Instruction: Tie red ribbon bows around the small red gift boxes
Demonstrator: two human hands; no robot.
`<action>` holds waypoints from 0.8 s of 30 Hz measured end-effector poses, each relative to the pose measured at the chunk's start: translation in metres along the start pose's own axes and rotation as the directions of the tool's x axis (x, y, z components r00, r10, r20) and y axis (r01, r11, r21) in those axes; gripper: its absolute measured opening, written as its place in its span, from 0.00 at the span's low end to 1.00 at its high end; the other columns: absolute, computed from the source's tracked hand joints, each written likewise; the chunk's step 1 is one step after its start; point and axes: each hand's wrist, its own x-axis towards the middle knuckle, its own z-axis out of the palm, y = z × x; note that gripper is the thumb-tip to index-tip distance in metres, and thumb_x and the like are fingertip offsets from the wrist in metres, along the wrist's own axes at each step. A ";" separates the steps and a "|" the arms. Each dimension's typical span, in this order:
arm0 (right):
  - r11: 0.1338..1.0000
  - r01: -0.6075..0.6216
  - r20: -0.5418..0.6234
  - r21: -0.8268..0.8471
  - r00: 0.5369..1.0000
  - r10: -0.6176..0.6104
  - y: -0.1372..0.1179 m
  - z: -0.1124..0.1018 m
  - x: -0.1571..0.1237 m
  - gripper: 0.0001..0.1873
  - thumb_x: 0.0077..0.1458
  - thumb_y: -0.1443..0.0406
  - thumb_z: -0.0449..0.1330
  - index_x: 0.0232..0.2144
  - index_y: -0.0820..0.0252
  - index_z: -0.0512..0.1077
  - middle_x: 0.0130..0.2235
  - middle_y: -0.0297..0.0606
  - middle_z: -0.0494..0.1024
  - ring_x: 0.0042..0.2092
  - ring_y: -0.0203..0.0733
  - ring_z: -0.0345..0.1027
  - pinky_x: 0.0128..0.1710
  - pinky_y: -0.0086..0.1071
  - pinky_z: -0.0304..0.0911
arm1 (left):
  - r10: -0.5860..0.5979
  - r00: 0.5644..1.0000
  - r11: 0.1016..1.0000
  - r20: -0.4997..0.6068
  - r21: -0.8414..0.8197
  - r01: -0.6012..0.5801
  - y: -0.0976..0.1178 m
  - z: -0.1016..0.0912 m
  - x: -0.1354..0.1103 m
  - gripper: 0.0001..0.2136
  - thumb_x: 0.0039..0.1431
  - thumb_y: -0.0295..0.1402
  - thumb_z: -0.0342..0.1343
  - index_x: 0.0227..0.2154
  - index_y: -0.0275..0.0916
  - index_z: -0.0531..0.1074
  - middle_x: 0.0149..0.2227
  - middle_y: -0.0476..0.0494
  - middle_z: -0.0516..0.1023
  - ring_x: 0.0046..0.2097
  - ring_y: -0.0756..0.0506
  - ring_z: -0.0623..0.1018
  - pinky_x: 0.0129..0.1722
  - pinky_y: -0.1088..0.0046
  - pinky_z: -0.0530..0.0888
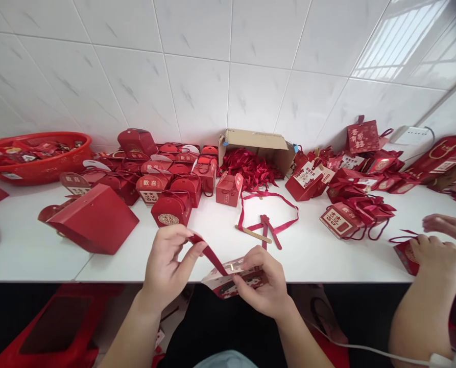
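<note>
Blue cloth [228, 359], box [224, 288] firm between right fingers [247, 292], ribbon [214, 259] (red) tight between left fingers [191, 256]

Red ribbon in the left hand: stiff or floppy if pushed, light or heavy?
Probably floppy: the red ribbon runs straight between the left hand and the patterned item, but similar ribbons lie crumpled in the carton. Likely light, since it looks thin and narrow.

Along the white tiled wall [197, 97] — a window reflection [402, 43] gleaming high on the right — I see a red basin [40, 169] of small packets [40, 147], a power strip [409, 134] and, well below, a white cord [365, 349].
</note>
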 end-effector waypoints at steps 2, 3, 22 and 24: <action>1.000 0.023 0.001 0.005 1.000 -0.023 -0.006 -0.001 0.000 0.13 0.47 0.73 0.62 0.35 0.55 0.66 0.30 0.35 0.70 0.31 0.39 0.66 0.27 0.32 0.62 | -0.002 0.998 1.000 0.062 0.004 0.002 0.001 0.005 0.004 0.09 0.55 0.27 0.58 0.38 0.42 0.67 0.29 0.52 0.74 0.28 0.51 0.76 0.30 0.78 0.74; 0.999 0.032 -0.003 0.001 0.999 -0.032 -0.009 -0.002 0.000 0.14 0.47 0.74 0.62 0.35 0.55 0.66 0.30 0.36 0.70 0.31 0.39 0.66 0.27 0.32 0.63 | -0.006 0.990 0.999 0.138 0.033 0.002 0.002 0.007 0.006 0.06 0.55 0.27 0.59 0.35 0.42 0.69 0.28 0.52 0.75 0.28 0.51 0.76 0.31 0.78 0.74; 0.990 0.120 -0.068 -0.079 0.990 -0.125 -0.010 -0.012 0.000 0.16 0.46 0.76 0.62 0.37 0.56 0.67 0.32 0.37 0.72 0.33 0.40 0.68 0.30 0.33 0.66 | -0.233 0.855 0.952 0.462 -0.070 0.298 0.015 0.029 -0.024 0.08 0.57 0.28 0.56 0.39 0.39 0.75 0.37 0.43 0.80 0.38 0.45 0.79 0.39 0.72 0.76; 0.989 0.120 -0.067 -0.082 0.990 -0.125 -0.010 -0.012 0.000 0.16 0.46 0.76 0.62 0.37 0.56 0.67 0.32 0.37 0.72 0.33 0.40 0.68 0.30 0.33 0.66 | -0.281 0.854 0.939 0.437 -0.056 0.338 0.014 0.031 -0.027 0.08 0.57 0.30 0.56 0.39 0.40 0.75 0.35 0.44 0.80 0.36 0.46 0.79 0.37 0.73 0.75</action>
